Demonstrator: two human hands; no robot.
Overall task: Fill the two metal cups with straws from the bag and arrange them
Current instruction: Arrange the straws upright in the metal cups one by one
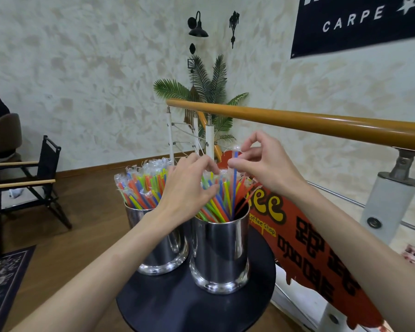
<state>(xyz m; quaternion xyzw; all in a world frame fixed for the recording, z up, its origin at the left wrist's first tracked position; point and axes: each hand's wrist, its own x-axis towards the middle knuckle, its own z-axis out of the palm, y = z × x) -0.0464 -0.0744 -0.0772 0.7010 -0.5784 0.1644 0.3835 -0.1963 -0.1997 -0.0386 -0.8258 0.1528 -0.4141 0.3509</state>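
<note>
Two shiny metal cups stand on a small round black table [177, 307]. The left cup [163, 250] is packed with wrapped coloured straws [144, 185]. The right cup [221, 252] holds a looser bunch of straws [219, 202] leaning at angles. My right hand [261, 164] pinches the top of an upright blue straw [234, 185] that stands in the right cup. My left hand [189, 185] reaches over the right cup, its curled fingers among the straw tops. No bag is in view.
A wooden handrail [321, 123] on white posts runs behind and to the right of the table. A red coffee-shop sign [309, 245] leans against the railing beside the right cup. A black folding chair [34, 180] stands at left, a rug [3, 279] at lower left.
</note>
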